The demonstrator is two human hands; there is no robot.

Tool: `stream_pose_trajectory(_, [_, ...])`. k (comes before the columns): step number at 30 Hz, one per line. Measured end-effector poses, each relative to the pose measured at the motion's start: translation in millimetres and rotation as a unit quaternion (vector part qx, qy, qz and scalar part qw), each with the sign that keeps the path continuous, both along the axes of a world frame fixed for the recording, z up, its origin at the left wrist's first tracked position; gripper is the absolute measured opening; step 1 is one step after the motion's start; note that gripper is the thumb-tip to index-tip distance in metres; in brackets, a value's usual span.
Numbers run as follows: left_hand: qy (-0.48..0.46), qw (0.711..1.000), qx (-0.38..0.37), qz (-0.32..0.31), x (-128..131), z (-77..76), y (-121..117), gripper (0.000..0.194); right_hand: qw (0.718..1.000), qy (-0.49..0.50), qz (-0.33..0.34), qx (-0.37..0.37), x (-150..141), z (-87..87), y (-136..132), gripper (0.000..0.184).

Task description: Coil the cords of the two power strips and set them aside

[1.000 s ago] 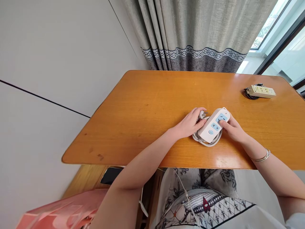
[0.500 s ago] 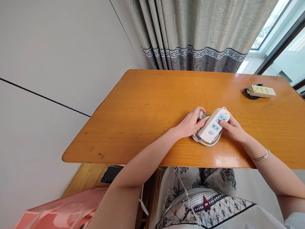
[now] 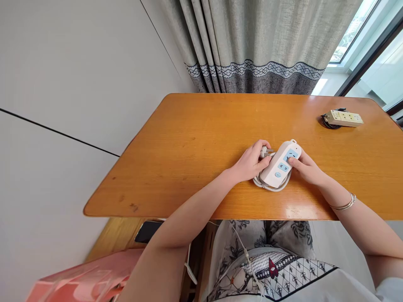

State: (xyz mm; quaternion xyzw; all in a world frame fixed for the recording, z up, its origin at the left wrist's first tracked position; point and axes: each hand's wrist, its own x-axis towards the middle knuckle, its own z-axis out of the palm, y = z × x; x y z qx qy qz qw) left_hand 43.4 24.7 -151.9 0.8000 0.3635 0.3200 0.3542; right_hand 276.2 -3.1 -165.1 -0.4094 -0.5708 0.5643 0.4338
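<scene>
The left hand [image 3: 251,163] is pinching the plug [image 3: 265,152] and the right hand [image 3: 308,168] is gripping the white power strip [image 3: 281,164]; loosening fingers risk letting the cord [image 3: 275,189] uncoil.

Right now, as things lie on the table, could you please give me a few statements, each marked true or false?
1. The right hand grips the white power strip. True.
2. The plug is inserted in the white power strip. False: the left hand holds it, prongs exposed.
3. The beige power strip lies near the far right corner of the table. True.
4. The bracelet is on the left wrist. False: it is on the right.
</scene>
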Motion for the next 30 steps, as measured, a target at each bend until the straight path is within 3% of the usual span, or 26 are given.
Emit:
stream_pose_trajectory(5, [-0.046,0.998,-0.045,-0.014,1.4,-4.3,0.7,0.026,1.0,-0.007,-0.006,-0.012,2.5,-3.2,2.9,0.056])
stream_pose_trajectory(14, [-0.042,0.996,-0.038,-0.068,-4.4,-3.6,6.9,0.035,0.994,0.048,-0.021,-0.094,-1.7,-8.3,4.5,0.061])
stream_pose_trajectory(20, [-0.13,0.985,-0.081,-0.083,1.6,-26.5,14.1,0.042,0.989,0.084,-0.022,-0.123,-7.8,-2.5,4.7,0.058])
stream_pose_trajectory(26, [-0.193,0.967,-0.164,0.011,6.1,-50.8,32.4,0.054,0.977,0.095,-0.125,-0.144,8.2,-3.6,10.0,0.063])
stream_pose_trajectory(30, [-0.187,0.961,-0.201,-0.027,10.2,-55.8,35.1,0.06,0.974,0.074,-0.157,-0.145,26.3,-6.8,11.4,0.06])
